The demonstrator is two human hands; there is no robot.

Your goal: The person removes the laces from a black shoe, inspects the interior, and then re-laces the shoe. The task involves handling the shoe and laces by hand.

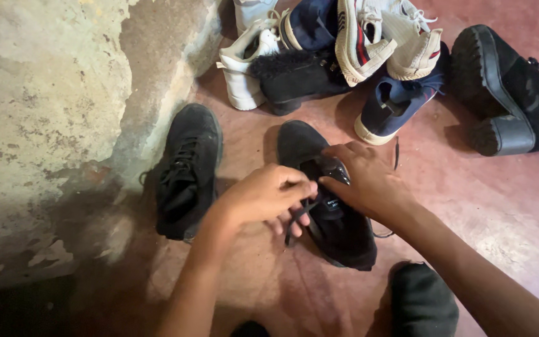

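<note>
Hands (269, 193) (363, 178) pinching lace (294, 221), black shoe (344, 240)

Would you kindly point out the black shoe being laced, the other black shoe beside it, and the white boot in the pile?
Black shoe being laced (344, 240), head view, on its heel side.
Other black shoe (188, 168), head view, on its laces.
White boot (242, 78), head view, on its side wall.
</note>
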